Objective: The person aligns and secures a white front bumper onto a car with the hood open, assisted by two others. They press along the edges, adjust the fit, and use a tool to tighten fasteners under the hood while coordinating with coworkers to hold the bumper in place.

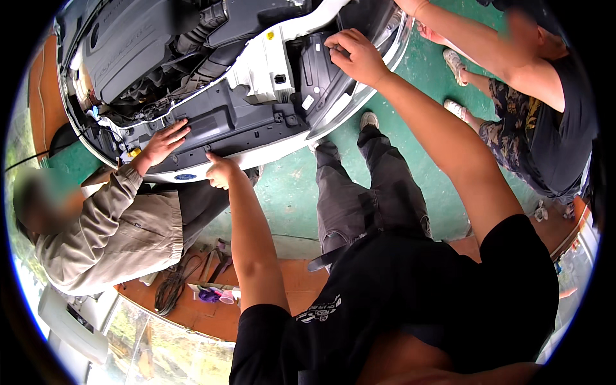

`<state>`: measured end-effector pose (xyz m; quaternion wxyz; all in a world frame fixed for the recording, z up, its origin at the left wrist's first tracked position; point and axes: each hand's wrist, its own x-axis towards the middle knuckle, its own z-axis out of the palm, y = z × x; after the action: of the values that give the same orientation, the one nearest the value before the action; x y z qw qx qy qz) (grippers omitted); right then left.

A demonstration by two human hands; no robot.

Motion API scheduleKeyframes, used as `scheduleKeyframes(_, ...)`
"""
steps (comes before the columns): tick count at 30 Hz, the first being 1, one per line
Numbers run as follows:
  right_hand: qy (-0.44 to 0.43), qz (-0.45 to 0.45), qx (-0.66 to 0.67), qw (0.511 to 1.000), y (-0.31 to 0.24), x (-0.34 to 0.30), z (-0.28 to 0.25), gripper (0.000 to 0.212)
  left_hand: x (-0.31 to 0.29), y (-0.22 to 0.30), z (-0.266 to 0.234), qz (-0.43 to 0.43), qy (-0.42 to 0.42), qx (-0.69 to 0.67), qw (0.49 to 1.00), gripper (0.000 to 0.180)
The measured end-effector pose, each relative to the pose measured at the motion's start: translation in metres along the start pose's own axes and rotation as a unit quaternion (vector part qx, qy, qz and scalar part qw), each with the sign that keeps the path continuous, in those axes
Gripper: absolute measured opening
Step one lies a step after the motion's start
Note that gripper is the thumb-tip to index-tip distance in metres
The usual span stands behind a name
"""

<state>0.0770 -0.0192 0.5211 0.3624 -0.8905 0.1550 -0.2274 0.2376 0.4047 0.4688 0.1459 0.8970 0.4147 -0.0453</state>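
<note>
A white car front bumper (273, 151) curves across the open engine bay. My left hand (222, 172) grips its upper edge close to the oval badge, thumb on top and fingers curled around the front. My right hand (357, 59) reaches over the right front corner, above a black plastic housing (316, 76) beside the headlight (387, 48). Its fingers are bent and closed; whatever they hold is hidden or too small to make out. Between my hands lies a black radiator trim panel (247, 122).
On the left, a person in a beige jacket (147, 224) rests a hand (168, 142) on the trim panel. Another person in a dark top (574, 122) leans in at the right. A bench (292, 292) behind me bears coiled cable (170, 292) and tools.
</note>
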Motion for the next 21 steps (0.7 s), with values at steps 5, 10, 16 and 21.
scheduleKeyframes(5,-0.02,0.204,0.172,0.964,-0.026,-0.111,-0.008,0.015,-0.05,-0.009,-0.017,0.574,0.1,-0.098,0.807,0.075)
scheduleKeyframes(10,-0.166,0.434,0.204,0.862,-0.027,-0.268,0.059,0.039,-0.11,0.05,-0.024,0.738,-0.004,-0.058,0.672,0.072)
scheduleKeyframes(16,-0.114,0.418,0.262,0.862,-0.079,-0.242,0.117,0.05,-0.144,0.082,0.016,0.865,-0.079,0.046,0.494,0.07)
scheduleKeyframes(21,-0.073,0.463,0.247,0.848,-0.092,-0.203,0.155,0.053,-0.154,0.068,0.036,0.871,-0.109,0.107,0.468,0.061)
